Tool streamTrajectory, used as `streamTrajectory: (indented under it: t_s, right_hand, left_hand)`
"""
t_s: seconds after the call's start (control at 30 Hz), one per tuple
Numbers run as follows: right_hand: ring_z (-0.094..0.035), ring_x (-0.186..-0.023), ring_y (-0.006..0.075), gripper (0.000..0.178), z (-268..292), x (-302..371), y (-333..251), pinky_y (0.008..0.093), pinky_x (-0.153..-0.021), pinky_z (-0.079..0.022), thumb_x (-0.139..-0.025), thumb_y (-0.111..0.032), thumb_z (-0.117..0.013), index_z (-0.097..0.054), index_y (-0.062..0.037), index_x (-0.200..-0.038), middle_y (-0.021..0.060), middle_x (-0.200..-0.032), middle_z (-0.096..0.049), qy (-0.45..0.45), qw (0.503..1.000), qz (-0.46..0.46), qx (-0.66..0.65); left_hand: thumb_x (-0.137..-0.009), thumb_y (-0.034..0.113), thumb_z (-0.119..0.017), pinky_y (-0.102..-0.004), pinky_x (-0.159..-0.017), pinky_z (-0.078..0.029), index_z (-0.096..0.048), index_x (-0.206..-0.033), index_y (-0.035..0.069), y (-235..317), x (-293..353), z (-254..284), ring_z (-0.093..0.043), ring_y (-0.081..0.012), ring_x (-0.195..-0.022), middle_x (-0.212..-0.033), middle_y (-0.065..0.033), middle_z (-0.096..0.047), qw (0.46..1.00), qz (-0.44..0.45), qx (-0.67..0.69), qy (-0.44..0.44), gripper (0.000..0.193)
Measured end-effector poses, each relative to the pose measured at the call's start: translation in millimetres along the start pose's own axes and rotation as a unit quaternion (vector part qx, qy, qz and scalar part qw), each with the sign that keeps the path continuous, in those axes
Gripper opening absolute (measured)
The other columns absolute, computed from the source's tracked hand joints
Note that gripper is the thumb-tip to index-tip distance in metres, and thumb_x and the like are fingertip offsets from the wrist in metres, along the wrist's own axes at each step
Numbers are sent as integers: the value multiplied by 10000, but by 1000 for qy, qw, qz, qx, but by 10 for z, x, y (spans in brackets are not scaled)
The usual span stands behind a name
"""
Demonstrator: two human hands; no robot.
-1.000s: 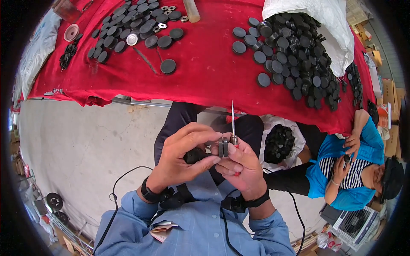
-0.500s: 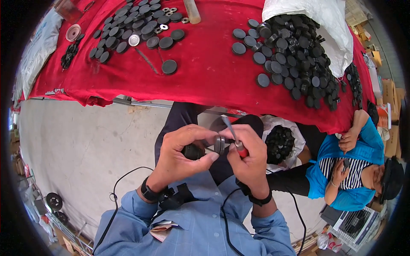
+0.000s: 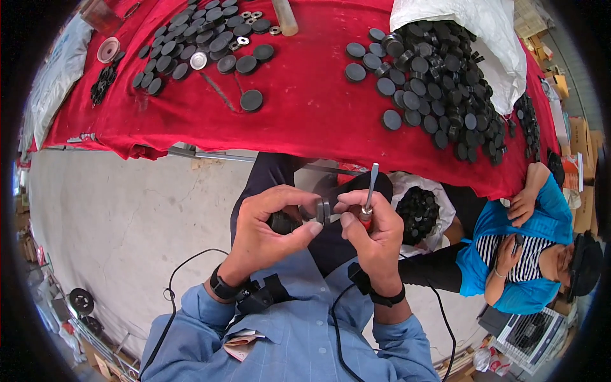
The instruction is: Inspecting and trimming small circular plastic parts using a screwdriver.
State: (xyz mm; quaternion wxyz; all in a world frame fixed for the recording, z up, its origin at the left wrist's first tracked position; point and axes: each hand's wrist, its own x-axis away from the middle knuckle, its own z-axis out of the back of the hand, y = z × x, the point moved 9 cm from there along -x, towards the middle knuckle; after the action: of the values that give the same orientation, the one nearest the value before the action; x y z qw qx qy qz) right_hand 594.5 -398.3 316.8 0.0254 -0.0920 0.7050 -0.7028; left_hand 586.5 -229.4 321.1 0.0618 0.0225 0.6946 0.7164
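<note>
Over my lap, my left hand [image 3: 273, 221] pinches a round black disc [image 3: 323, 211] on edge between thumb and fingers. A second dark rounded shape [image 3: 282, 223] shows inside the curl of that hand, partly hidden. Just right of the disc, my right hand [image 3: 372, 229] is closed round a screwdriver [image 3: 373, 181] with a red handle, its flat metal tip pointing up and away. The right thumb and forefinger are close to the disc's edge, with a small gap between.
Ahead lies a red-covered table [image 3: 305, 83] with a left group of black discs [image 3: 210, 38] and a larger heap [image 3: 439, 89] spilling from a white sack [image 3: 490, 38]. A bag of black parts [image 3: 417, 213] stands right of my legs. A co-worker [image 3: 522, 248] sits at the right.
My right hand has drawn slightly right, away from the disc. The screwdriver has swung from leaning left to nearly upright. My left hand still holds the disc.
</note>
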Motion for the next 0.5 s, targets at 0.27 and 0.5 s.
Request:
streamTrajectory:
  t_s: [0.27,0.5]
  right_hand:
    - [-435,-636,33,362,-112,-3,-173,191,-598,-346,-778,90,-602,-625,20,-1132,48,-974,-600,-58,996,73,16]
    - [-546,-673,65,233,39,-103,7,202,-563,-408,-743,97,-576,-645,8,-947,51,-858,-595,11,974,84,211]
  left_hand:
    - [-778,89,-738,-241,-763,-500,-689,-1014,-30,-120,19,-9,-626,-96,-854,-961,-70,-693,998,55,30,-2,268]
    - [-781,82,-763,-204,-687,-467,-697,-993,2,-179,32,-18,-584,-38,-758,-884,-8,-681,995,73,66,22,236]
